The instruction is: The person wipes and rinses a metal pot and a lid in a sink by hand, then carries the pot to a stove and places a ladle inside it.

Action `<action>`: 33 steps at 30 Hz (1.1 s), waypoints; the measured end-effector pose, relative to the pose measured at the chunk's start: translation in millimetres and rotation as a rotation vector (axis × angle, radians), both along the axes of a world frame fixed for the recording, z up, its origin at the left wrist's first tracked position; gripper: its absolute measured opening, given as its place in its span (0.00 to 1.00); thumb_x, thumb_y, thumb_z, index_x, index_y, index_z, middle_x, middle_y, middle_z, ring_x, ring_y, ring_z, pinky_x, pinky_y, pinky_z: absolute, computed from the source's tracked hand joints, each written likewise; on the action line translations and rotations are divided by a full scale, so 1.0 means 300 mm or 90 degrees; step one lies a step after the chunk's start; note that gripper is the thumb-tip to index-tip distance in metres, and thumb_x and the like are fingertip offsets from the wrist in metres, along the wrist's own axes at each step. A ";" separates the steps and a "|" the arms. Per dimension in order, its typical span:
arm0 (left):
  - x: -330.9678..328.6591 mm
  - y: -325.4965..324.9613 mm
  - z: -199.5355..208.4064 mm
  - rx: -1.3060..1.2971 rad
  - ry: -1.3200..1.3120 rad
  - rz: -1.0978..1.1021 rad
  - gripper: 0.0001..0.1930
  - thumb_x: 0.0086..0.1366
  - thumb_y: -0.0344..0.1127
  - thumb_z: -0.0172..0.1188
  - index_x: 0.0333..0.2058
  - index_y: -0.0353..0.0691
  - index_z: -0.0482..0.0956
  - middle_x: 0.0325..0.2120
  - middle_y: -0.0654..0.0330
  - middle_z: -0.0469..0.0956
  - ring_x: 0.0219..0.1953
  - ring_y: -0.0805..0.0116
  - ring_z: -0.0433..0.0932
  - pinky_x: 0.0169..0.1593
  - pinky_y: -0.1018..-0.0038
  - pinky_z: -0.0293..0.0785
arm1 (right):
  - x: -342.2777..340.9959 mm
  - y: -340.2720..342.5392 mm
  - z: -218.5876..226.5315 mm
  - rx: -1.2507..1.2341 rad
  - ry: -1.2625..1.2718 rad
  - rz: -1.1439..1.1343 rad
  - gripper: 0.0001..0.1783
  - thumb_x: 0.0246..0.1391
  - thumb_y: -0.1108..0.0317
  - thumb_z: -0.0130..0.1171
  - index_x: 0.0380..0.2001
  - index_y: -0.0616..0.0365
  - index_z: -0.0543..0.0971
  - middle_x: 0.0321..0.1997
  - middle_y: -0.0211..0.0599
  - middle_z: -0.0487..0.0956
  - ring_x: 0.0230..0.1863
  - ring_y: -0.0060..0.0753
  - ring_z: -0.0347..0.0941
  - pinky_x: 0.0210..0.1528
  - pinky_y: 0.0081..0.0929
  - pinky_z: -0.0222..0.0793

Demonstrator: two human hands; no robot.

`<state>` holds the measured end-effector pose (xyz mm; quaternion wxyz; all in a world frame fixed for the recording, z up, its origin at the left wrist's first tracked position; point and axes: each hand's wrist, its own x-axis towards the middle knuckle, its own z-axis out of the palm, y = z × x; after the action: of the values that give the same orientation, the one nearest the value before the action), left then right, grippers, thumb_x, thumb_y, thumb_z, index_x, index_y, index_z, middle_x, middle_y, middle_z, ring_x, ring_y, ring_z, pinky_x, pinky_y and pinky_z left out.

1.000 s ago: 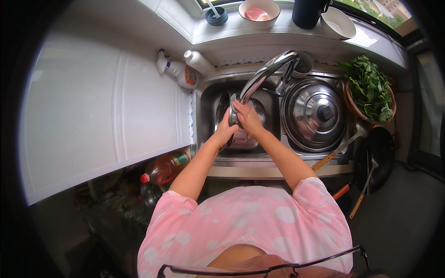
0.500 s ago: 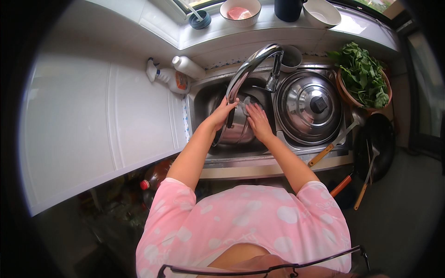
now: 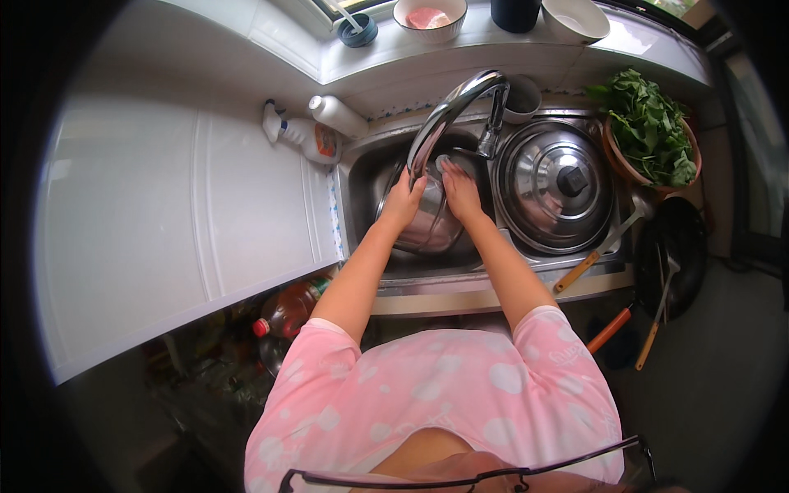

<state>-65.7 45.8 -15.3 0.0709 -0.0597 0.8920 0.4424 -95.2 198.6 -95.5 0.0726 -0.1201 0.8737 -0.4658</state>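
A broad white worktop (image 3: 164, 222) fills the left half of the view, and a steel sink (image 3: 366, 177) is set into its right end. Beside the basin on the right, a large domed steel lid (image 3: 555, 185) with a dark knob covers a pot, and right of that a clay-coloured bowl of leafy greens (image 3: 649, 131) stands above a dark pan (image 3: 678, 246) holding utensils. A curved chrome tap (image 3: 452, 111) arches over the basin. Under its spout a steel bowl (image 3: 427, 226) sits tilted in the sink, held between both hands: the left hand (image 3: 404, 201) clasps its left rim, fingers curled round the edge, and the right hand (image 3: 460, 191) presses flat on its right side, fingers extended. A white spray bottle (image 3: 300, 135) lies on the worktop by the sink's far left corner.
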 end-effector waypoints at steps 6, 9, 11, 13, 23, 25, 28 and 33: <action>-0.084 0.006 0.010 0.101 -0.122 0.041 0.34 0.63 0.54 0.47 0.55 0.27 0.59 0.47 0.46 0.69 0.52 0.59 0.66 0.55 0.72 0.59 | 0.089 -0.077 0.104 -0.017 0.165 0.033 0.26 0.52 0.67 0.47 0.56 0.56 0.63 0.60 0.43 0.63 0.61 0.46 0.57 0.61 0.39 0.51; -0.096 -0.006 -0.012 0.157 -0.159 0.078 0.35 0.62 0.55 0.47 0.56 0.28 0.59 0.49 0.48 0.68 0.53 0.63 0.65 0.56 0.73 0.57 | 0.190 -0.063 0.158 -0.031 0.187 0.073 0.27 0.50 0.68 0.50 0.56 0.55 0.63 0.60 0.42 0.62 0.61 0.45 0.56 0.62 0.40 0.50; -0.093 0.007 -0.014 0.076 -0.054 0.094 0.28 0.62 0.54 0.47 0.42 0.29 0.70 0.31 0.45 0.73 0.34 0.59 0.72 0.39 0.69 0.65 | 0.192 -0.045 0.150 -0.024 0.204 0.087 0.28 0.49 0.69 0.51 0.56 0.54 0.63 0.60 0.41 0.62 0.62 0.44 0.56 0.62 0.41 0.50; -0.088 0.003 -0.011 0.042 -0.013 0.101 0.27 0.62 0.54 0.47 0.38 0.30 0.73 0.25 0.45 0.75 0.27 0.58 0.74 0.34 0.68 0.68 | 0.156 -0.006 0.134 0.047 0.213 0.140 0.28 0.50 0.67 0.50 0.56 0.50 0.63 0.60 0.37 0.62 0.63 0.43 0.54 0.61 0.45 0.49; -0.063 0.041 0.116 0.084 -0.148 0.054 0.35 0.63 0.56 0.44 0.54 0.28 0.61 0.53 0.44 0.62 0.57 0.57 0.59 0.59 0.71 0.51 | 0.126 -0.041 0.120 0.057 0.171 0.058 0.27 0.53 0.64 0.46 0.58 0.48 0.61 0.59 0.40 0.63 0.63 0.46 0.53 0.61 0.46 0.47; -0.055 0.025 0.101 0.105 -0.134 0.058 0.34 0.63 0.56 0.44 0.54 0.28 0.61 0.53 0.43 0.62 0.57 0.56 0.60 0.59 0.71 0.51 | 0.216 -0.022 0.157 0.046 0.166 0.127 0.27 0.52 0.65 0.47 0.58 0.50 0.61 0.60 0.44 0.61 0.64 0.49 0.51 0.62 0.47 0.46; -0.049 0.018 0.076 0.078 -0.121 0.049 0.34 0.63 0.56 0.44 0.54 0.28 0.61 0.53 0.43 0.62 0.57 0.55 0.60 0.59 0.71 0.52 | 0.255 0.034 0.144 0.079 0.160 0.144 0.28 0.52 0.63 0.49 0.58 0.49 0.61 0.60 0.43 0.61 0.63 0.49 0.51 0.62 0.47 0.46; -0.040 0.031 0.028 -0.006 -0.005 0.078 0.25 0.62 0.52 0.46 0.44 0.34 0.71 0.35 0.38 0.73 0.44 0.39 0.69 0.43 0.64 0.67 | 0.101 0.041 -0.020 -0.048 -0.051 -0.081 0.24 0.57 0.61 0.39 0.57 0.51 0.62 0.61 0.47 0.60 0.63 0.48 0.51 0.62 0.47 0.44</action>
<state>-77.6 55.3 -6.9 0.0468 -0.1166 0.8883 0.4418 -65.1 211.0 -101.6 0.0733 -0.0481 0.8577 -0.5066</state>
